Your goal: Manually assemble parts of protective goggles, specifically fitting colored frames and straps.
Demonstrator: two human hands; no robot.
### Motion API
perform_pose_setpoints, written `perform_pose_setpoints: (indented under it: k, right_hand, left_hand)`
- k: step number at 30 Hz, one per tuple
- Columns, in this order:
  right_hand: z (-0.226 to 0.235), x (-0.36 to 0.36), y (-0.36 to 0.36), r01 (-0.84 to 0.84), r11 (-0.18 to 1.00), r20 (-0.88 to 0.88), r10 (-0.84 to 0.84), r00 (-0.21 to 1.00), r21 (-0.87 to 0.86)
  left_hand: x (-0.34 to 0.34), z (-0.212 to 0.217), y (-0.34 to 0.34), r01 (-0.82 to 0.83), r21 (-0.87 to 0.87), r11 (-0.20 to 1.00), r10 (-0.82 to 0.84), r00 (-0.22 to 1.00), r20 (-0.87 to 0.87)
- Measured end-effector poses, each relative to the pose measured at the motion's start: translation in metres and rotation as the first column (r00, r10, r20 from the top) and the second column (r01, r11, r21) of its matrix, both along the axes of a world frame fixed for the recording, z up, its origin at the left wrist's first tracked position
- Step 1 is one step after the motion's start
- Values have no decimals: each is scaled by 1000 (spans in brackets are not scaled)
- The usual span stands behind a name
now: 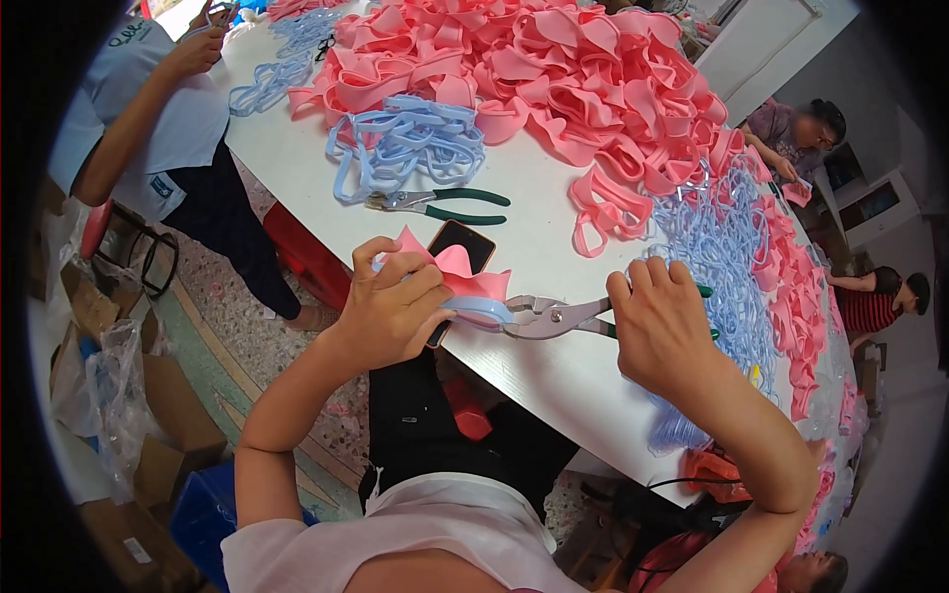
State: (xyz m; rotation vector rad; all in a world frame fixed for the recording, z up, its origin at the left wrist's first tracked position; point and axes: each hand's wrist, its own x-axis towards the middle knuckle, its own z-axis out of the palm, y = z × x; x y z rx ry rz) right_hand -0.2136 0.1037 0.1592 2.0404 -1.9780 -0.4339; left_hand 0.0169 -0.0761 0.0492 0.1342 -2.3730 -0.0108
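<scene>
My left hand is closed around a pink foam-like piece and a light blue band running along its lower edge. Wrapped round the green handles of a pair of pliers is my right hand. The pliers point left, their metal jaws at the end of the blue band beside my left fingers. Whether the jaws grip the band is too small to tell. Both hands are above the near edge of the white table. A dark phone lies partly hidden behind the pink piece.
A large heap of pink pieces covers the far table. Blue bands lie in a bundle and a tangled pile at right. Green-handled pliers rest beyond the phone. A co-worker stands at left; others work at right.
</scene>
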Motion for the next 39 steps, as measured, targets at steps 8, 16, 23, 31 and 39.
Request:
perform_pose_setpoints:
  k: [8, 16, 23, 31, 39]
  right_hand:
    - [12, 0, -3, -32, 998, -21, 33, 999, 48]
    - [21, -5, -8, -65, 990, -14, 67, 998, 125]
    - [17, -1, -9, -32, 996, -63, 38, 997, 83]
    - [10, 5, -3, -43, 992, -141, 26, 990, -118]
    - [5, -5, -2, 43, 998, 3, -42, 999, -47]
  left_hand:
    - [-5, 4, 3, 21, -5, 1000, -21, 1000, 6]
    - [-4, 5, 2, 32, 7, 999, -32, 999, 0]
    - [-4, 8, 4, 17, 27, 999, -17, 1000, -8]
    - [-6, 13, 7, -40, 171, 984, 36, 999, 30]
    - [-5, 21, 11, -42, 302, 952, 34, 999, 29]
